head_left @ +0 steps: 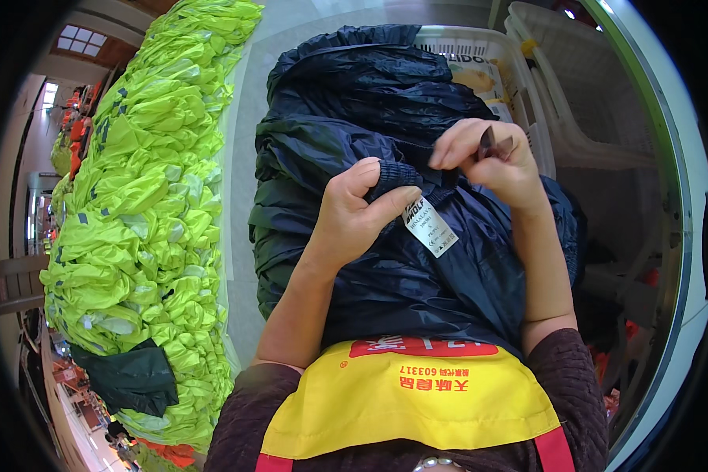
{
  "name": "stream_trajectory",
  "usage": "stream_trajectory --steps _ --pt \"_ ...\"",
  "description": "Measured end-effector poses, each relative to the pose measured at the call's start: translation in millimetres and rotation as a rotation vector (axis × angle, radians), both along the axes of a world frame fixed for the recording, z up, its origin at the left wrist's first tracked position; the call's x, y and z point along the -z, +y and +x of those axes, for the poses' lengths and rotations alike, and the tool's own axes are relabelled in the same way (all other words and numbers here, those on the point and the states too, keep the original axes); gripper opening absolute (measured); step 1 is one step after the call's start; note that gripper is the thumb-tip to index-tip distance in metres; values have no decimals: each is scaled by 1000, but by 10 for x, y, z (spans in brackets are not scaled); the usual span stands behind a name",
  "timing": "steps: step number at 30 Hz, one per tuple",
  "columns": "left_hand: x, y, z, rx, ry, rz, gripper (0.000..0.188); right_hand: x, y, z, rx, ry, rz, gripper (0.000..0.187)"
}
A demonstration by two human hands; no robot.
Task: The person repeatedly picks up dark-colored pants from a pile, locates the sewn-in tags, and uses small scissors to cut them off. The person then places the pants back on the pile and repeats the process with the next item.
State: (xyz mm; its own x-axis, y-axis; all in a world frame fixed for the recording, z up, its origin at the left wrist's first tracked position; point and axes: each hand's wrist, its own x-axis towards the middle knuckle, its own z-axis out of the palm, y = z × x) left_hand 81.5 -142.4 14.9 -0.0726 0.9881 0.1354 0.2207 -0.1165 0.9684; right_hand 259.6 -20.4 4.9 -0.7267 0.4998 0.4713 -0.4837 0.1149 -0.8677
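My left hand (350, 206) is closed on the ribbed elastic edge of a dark navy garment (448, 291), its thumb and fingers pinching the band. From that edge hangs a white label (432, 229) with dark print. My right hand (495, 161) is closed around small, dark metal thread snips (494, 145), whose handles or blades poke up between its fingers. The right thumb and fingertips are close to the garment's edge, just right of my left hand. Whether they pinch a thread or fabric there is too small to tell.
A heap of navy garments (354, 86) lies on the table ahead. Behind it stands a white plastic basket (539, 118) with packages inside. Along the left runs a long pile of neon yellow garments (145, 189), a dark cloth (138, 377) lying on it. Another pale bin (574, 86) is at the far right.
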Motion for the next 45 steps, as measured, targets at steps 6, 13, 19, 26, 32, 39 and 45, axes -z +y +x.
stream_trajectory --steps 6,13,19,26,32,39,45 --pt "18 -5 -44 7 -43 -23 7 49 78 36 221 -387 200 33" --pt "10 -9 -28 47 57 35 12 86 -30 -85 160 -412 508 44" --pt "34 -3 -9 102 114 95 12 36 -87 -99 200 -399 579 44" --pt "42 9 -14 114 154 96 13 39 -94 -121 199 -384 509 40" --pt "17 -11 -61 128 41 -21 12 -25 -95 -125 287 -323 61 28" --pt "63 6 43 55 -111 -25 12 165 -295 -422 416 -41 384 19" --pt "6 4 -26 136 -135 -195 10 179 -189 -364 570 -201 -268 20"
